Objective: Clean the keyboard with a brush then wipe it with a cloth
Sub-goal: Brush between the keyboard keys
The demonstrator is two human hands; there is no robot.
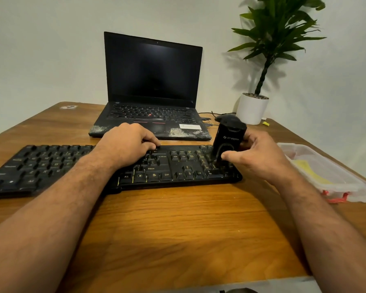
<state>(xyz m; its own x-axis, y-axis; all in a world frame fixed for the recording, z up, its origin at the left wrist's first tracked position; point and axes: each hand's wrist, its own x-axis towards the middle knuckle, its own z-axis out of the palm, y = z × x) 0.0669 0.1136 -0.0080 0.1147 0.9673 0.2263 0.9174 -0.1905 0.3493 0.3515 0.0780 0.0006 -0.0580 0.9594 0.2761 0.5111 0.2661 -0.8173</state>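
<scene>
A long black keyboard (76,166) lies across the wooden table (178,225). My right hand (260,157) grips a black brush tool (228,140) with white lettering, held upright with its lower end down on the number pad at the keyboard's right end. My left hand (127,142) rests on the keyboard's middle, fingers curled down onto the keys near the Enter key, palm down. No cloth is clearly visible; something yellow lies inside the plastic box at right.
An open black laptop (152,92) with a dark screen stands behind the keyboard. A black mouse (225,117) and cables lie beside it. A potted plant (253,108) stands at the back right. A clear plastic box (325,174) with red clasps sits at the right edge.
</scene>
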